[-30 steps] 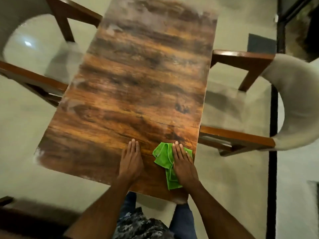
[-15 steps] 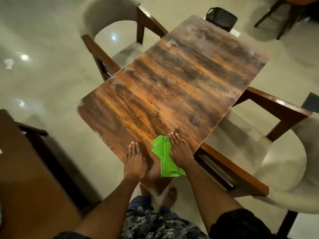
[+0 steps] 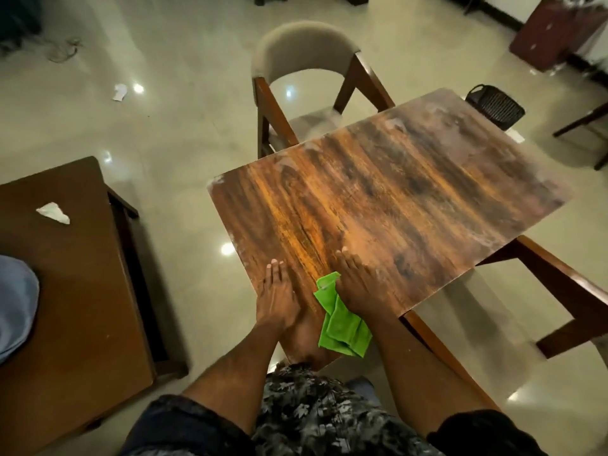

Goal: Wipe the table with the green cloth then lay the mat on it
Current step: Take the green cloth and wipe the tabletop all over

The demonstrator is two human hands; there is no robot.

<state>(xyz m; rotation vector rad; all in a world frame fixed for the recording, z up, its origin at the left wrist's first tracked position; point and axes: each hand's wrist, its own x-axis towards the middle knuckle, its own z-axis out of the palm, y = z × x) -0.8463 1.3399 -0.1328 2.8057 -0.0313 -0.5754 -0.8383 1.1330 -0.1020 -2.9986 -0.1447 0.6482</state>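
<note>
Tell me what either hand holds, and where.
Right hand presses flat on the green cloth, on its far end; not gripped. Left hand lies flat on the table.

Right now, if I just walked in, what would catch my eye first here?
Most likely the bright green cloth, pressed flat under the right hand at the near corner of the streaky wooden table, its tail hanging over the edge. The left hand lies flat on the bare wood beside it. Beyond the table's far left side stands a beige padded chair.
</note>
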